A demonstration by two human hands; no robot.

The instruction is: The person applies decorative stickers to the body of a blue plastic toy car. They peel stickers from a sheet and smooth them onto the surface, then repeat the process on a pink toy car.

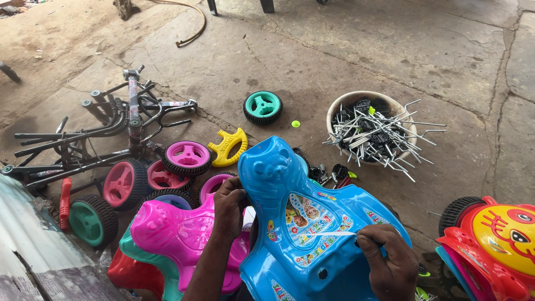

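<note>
Fingers of the left hand (229,202) grip the blue toy car body's (312,234) edge on the floor, next to a pink body (178,234); right hand (390,262) pinches a white sticker strip (334,233) on it.

Looks like a small toy assembly workshop, working straight on a cracked concrete floor (345,61) with dirt at the edge. Parts everywhere: loose plastic wheels (188,158) in pink and green, a heap of black metal frames (106,131), a bowl of metal rods and axles (370,127), and unfinished ride-on car bodies in blue (312,223), pink (178,231) and red-yellow (496,245).
</note>
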